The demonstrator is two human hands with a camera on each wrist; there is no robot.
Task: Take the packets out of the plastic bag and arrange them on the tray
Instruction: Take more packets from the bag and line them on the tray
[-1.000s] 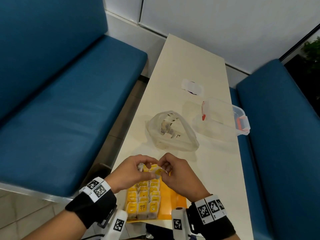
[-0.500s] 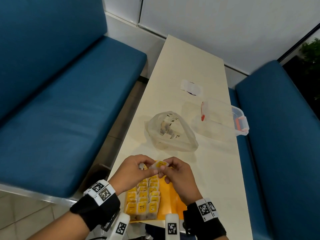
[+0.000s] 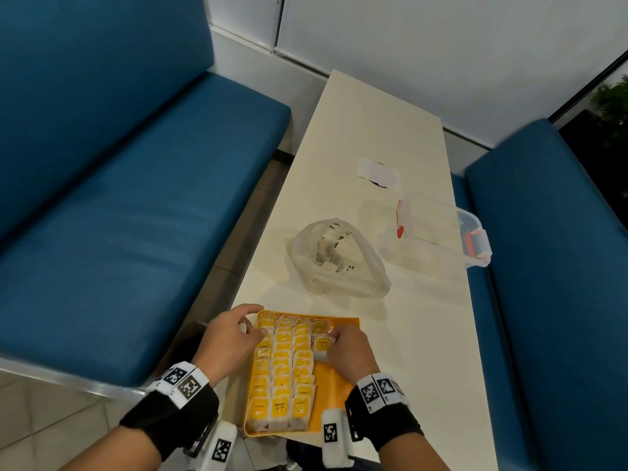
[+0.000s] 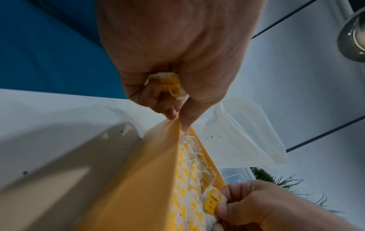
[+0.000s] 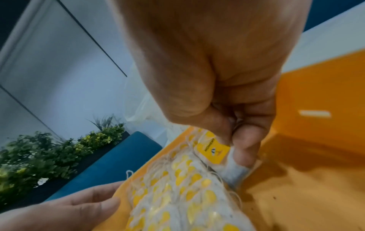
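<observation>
Table (image 3: 373, 113) bears tray (image 3: 343, 322), bag (image 3: 370, 266), container (image 3: 438, 232).

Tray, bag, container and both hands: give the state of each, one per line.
tray: flat on table, three packet columns filled, right side bare
plastic bag: open, packets inside
clear container: lidless
left hand: grips a packet, touches tray corner
right hand: pinches a packet over tray

Orange tray (image 3: 339, 379), yellow-labelled white packets (image 3: 282, 368) (translucent plastic bag (image 3: 370, 266)), dark blue benches (image 3: 119, 198).
</observation>
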